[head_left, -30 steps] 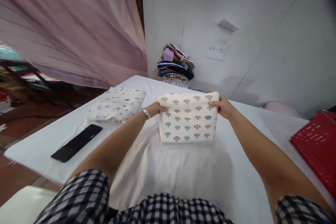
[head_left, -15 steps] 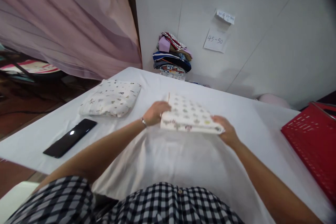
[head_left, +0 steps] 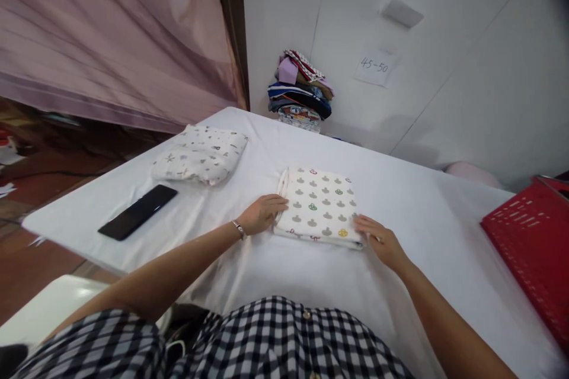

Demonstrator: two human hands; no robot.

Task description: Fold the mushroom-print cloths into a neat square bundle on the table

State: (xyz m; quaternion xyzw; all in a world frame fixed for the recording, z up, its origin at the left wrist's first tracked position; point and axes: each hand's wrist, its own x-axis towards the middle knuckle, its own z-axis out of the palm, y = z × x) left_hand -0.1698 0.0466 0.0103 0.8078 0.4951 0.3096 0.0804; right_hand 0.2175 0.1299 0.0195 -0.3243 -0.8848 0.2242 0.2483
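A folded white cloth (head_left: 323, 204) with grey, green and yellow prints lies flat on the white-covered table in front of me. My left hand (head_left: 263, 213) touches its left edge, the fingers stretched out over the border. At the opposite edge, my right hand (head_left: 380, 240) rests its extended fingertips against the right side. Neither hand grips the cloth. Further left lies a second folded white cloth (head_left: 202, 154) with small scattered prints, puffier than the first.
A black phone (head_left: 137, 212) lies on the white tablecloth (head_left: 275, 284) at left. Folded clothes (head_left: 300, 92) are stacked by the wall at the back. A red basket (head_left: 528, 249) stands at right. Beside the table's lower left is a white stool (head_left: 53, 305). A pink curtain (head_left: 120, 29) hangs behind.
The cloth, lifted and tilted between both hands before, has come down flat on the table nearer to me. Both hands have loosened from a grip to a light touch at its sides.
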